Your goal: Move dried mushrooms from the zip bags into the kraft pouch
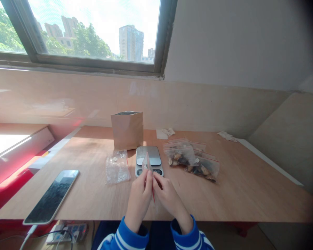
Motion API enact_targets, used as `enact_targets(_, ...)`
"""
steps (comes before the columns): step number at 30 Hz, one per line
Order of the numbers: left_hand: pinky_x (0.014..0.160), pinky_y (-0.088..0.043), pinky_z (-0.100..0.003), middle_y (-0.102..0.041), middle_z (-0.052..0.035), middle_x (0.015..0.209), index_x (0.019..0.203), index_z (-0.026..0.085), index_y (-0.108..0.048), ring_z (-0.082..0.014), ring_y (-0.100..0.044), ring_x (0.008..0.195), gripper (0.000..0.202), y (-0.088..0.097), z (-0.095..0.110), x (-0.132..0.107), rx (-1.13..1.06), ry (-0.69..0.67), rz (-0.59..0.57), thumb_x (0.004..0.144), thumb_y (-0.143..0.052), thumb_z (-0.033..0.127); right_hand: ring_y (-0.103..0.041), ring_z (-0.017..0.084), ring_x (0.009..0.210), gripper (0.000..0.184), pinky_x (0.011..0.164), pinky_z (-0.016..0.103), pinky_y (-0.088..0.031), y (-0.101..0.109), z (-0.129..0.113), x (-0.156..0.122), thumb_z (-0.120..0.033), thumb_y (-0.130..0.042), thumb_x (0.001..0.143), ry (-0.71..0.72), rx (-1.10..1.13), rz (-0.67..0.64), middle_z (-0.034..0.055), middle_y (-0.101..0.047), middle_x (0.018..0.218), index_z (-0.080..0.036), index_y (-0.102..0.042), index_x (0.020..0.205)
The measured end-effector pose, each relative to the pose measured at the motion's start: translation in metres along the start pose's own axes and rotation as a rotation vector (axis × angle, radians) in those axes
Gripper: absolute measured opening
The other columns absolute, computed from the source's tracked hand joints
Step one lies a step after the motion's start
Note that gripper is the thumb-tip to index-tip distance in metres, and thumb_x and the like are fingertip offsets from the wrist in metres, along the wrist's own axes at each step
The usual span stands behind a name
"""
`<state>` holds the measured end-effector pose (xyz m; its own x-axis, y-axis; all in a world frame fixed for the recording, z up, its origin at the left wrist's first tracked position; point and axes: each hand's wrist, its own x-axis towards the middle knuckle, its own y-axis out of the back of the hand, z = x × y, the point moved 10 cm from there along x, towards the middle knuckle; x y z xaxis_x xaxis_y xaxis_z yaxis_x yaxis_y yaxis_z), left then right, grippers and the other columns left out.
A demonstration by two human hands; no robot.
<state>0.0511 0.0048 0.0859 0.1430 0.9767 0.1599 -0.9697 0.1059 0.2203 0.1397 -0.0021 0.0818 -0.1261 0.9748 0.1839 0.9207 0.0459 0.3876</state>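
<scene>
Between my two hands is a clear zip bag point(146, 160) with a red strip along its edge, seen nearly edge-on. My left hand point(142, 187) pinches it from the left, and my right hand point(167, 192) pinches it from the right, fingertips meeting. What the bag contains, if anything, I cannot make out. Just behind the hands sits a kitchen scale point(149, 155) with a metal plate, partly covered by the bag and fingers. Left of the scale lie clear plastic bags point(117, 170). Several zip bags of dark and brown dried pieces point(202, 169) are piled to its right.
A brown kraft pouch point(127, 131) stands upright, its top open, behind the scale. A phone point(52, 198) with a white cable point(28, 236) lies at the table's front left. Crumpled paper point(169, 132) is near the wall. Below the left edge is a power strip point(67, 233).
</scene>
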Motion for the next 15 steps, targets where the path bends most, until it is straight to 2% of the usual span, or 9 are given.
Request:
enact_targets(7, 0.058, -0.035, -0.023, -0.052, 0.0005, 0.065, 0.075, 0.019, -0.047, -0.0132, -0.049, 0.061, 0.028, -0.005, -0.005, 0.0, 0.082, -0.008, -0.065, 0.091, -0.038, 0.041, -0.055, 0.013, 0.06, 0.037, 0.057, 0.022, -0.037, 0.001, 0.008, 0.001, -0.04, -0.031, 0.095, -0.016, 0.041, 0.008, 0.0001, -0.057, 0.06, -0.019, -0.05, 0.07)
enact_targets(11, 0.056, -0.033, -0.023, -0.049, 0.0019, 0.061, 0.073, 0.019, -0.046, -0.012, -0.047, 0.058, 0.029, -0.004, -0.006, 0.002, 0.047, 0.002, -0.056, 0.09, -0.04, 0.042, -0.054, 0.013, 0.061, 0.037, 0.057, 0.023, -0.037, 0.004, 0.009, 0.0, -0.042, -0.032, 0.095, -0.023, 0.065, 0.027, 0.0005, -0.057, 0.064, -0.019, -0.049, 0.072)
enact_targets(15, 0.056, -0.034, -0.023, -0.049, 0.0016, 0.061, 0.075, 0.018, -0.052, -0.0122, -0.047, 0.059, 0.031, -0.002, -0.011, 0.004, -0.054, 0.048, -0.037, 0.089, -0.041, 0.043, -0.048, 0.012, 0.058, 0.035, 0.055, 0.022, -0.035, 0.0, 0.009, 0.001, -0.043, -0.036, 0.094, 0.001, 0.103, 0.004, -0.002, -0.051, 0.062, -0.02, -0.044, 0.07)
